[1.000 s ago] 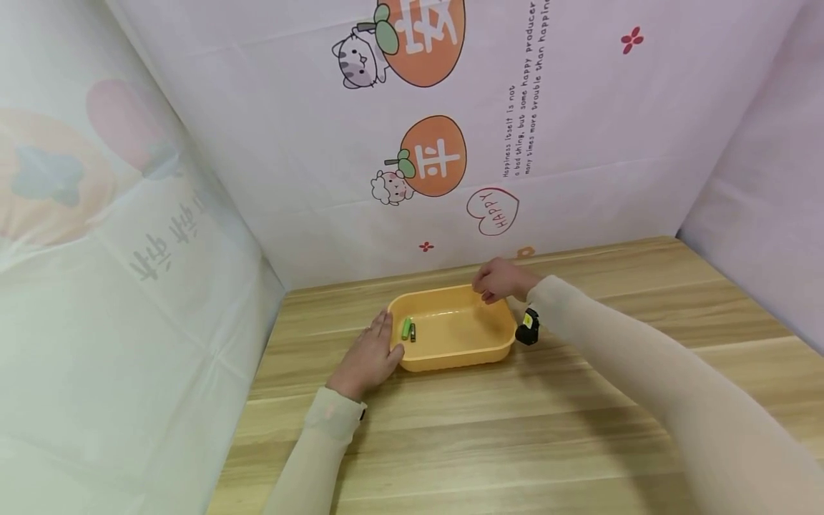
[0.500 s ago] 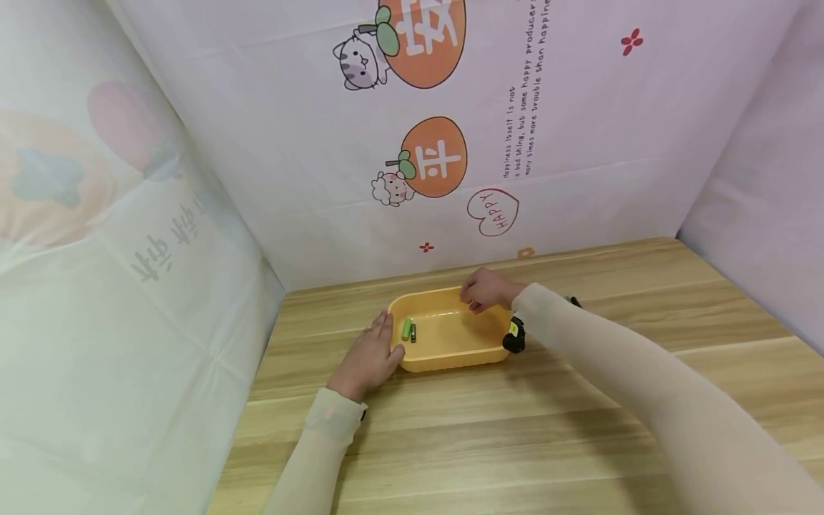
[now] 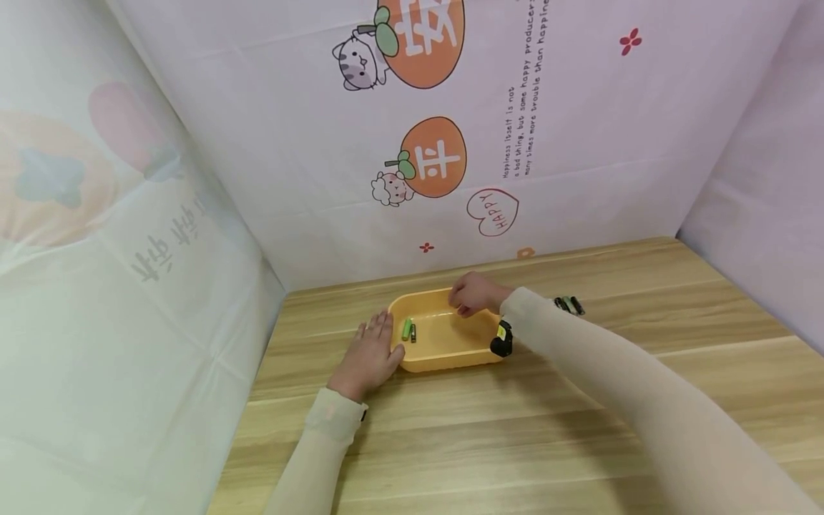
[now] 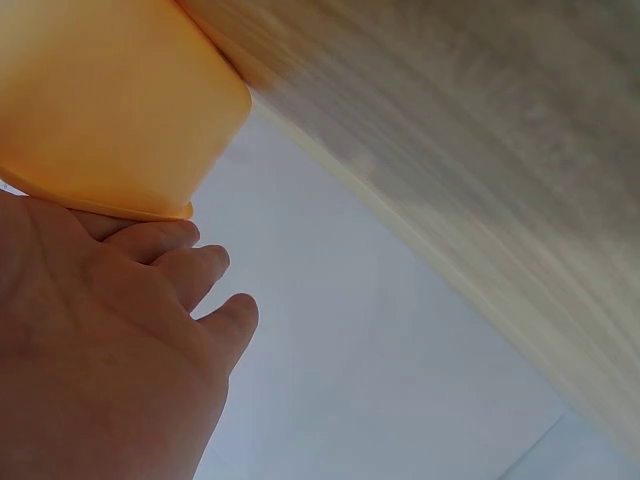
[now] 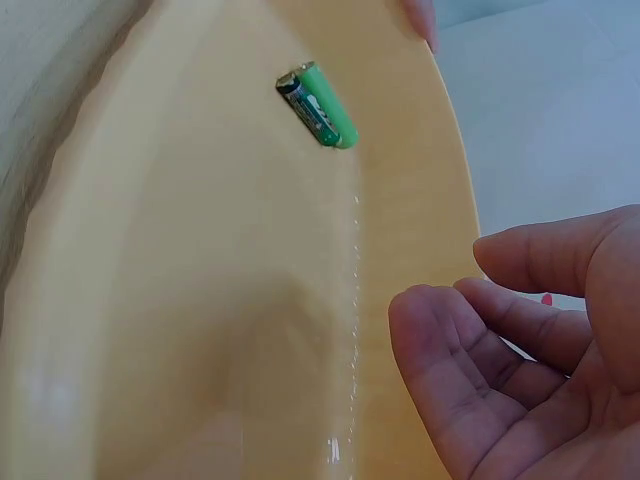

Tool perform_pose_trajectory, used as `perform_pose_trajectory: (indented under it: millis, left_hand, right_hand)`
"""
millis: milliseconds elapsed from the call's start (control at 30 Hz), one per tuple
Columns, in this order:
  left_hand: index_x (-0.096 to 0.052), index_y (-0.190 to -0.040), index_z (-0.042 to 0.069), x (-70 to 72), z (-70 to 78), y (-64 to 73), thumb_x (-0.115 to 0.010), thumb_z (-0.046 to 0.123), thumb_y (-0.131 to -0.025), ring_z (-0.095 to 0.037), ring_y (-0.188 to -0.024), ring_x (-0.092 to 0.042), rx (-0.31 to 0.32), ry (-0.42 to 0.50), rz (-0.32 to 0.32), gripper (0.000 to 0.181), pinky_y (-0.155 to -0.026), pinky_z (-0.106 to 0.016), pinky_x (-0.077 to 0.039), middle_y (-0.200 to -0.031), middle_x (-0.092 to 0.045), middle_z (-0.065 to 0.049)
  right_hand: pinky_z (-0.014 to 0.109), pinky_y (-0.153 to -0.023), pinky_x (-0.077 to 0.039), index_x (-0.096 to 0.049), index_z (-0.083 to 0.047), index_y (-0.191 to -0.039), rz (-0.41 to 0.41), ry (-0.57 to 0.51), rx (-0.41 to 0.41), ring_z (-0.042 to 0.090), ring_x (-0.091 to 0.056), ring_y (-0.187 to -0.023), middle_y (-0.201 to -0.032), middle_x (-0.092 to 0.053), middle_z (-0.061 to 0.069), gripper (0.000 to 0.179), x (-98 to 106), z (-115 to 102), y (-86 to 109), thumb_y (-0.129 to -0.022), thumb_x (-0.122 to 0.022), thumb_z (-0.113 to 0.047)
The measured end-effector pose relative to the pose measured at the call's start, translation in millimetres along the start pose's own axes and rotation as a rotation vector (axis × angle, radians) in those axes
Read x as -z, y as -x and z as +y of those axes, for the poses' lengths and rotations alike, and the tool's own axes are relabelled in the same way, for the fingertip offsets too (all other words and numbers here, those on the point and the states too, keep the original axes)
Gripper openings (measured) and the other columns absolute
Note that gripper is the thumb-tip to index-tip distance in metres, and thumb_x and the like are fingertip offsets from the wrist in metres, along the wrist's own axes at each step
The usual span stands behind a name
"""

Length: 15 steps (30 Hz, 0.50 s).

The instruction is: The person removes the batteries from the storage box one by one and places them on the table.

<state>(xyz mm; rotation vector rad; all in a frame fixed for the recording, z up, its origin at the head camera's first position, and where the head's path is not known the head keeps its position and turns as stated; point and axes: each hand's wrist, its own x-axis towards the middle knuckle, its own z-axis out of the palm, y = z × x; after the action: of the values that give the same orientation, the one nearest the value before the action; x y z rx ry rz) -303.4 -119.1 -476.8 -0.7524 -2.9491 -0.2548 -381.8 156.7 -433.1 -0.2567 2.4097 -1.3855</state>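
A yellow-orange tray [image 3: 450, 359] stands on the table, holding a bright green battery [image 3: 406, 329] and a dark battery [image 3: 413, 333] side by side near its left end. In the right wrist view, the dark battery [image 5: 310, 112] has a green end. My left hand [image 3: 367, 357] rests against the tray's left end, its fingers extended along the rim. Over the far side of the tray hovers my right hand [image 3: 475, 293], fingers loosely bent. Its thumb stands apart from the fingertips in the right wrist view, with nothing visible between them.
Several batteries [image 3: 569, 305] lie in a row on the wooden table [image 3: 463, 443], right of the tray and partly behind my right sleeve. A printed white sheet [image 3: 309, 164] rises behind the table, with more sheeting on both sides.
My right hand has moved left from the tray's far right corner and slightly nearer to me. The batteries on the right have come out from behind my sleeve. My left hand stays put.
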Motion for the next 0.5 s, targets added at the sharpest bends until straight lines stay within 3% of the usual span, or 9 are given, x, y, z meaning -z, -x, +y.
perform_pose_trajectory:
  millis: [333, 500]
  left_hand:
    - [-0.02, -0.153, -0.002, 0.7, -0.8, -1.2, -0.035, 0.038, -0.102, -0.03, -0.146, -0.014, 0.012, -0.023, 0.001, 0.067, -0.116, -0.047, -0.01, -0.16, -0.013, -0.012]
    - [-0.02, -0.154, -0.001, -1.1, -1.4, -0.9, -0.036, 0.038, -0.102, -0.03, -0.146, -0.013, 0.017, -0.037, -0.004, 0.066, -0.116, -0.047, -0.008, -0.16, -0.014, -0.012]
  right_hand:
    - [0.042, -0.077, -0.057, -0.061, 0.013, -0.117, -0.019, -0.046, -0.006, 0.028, -0.065, -0.081, -0.111, -0.061, 0.027, 0.031, -13.3, -7.8, -3.3, -0.092, -0.057, -0.004]
    - [0.04, -0.076, -0.057, -0.06, 0.014, -0.117, -0.027, -0.086, -0.008, 0.035, -0.065, -0.089, -0.112, -0.062, 0.027, 0.031, -22.5, -6.2, -7.3, -0.09, -0.057, -0.003]
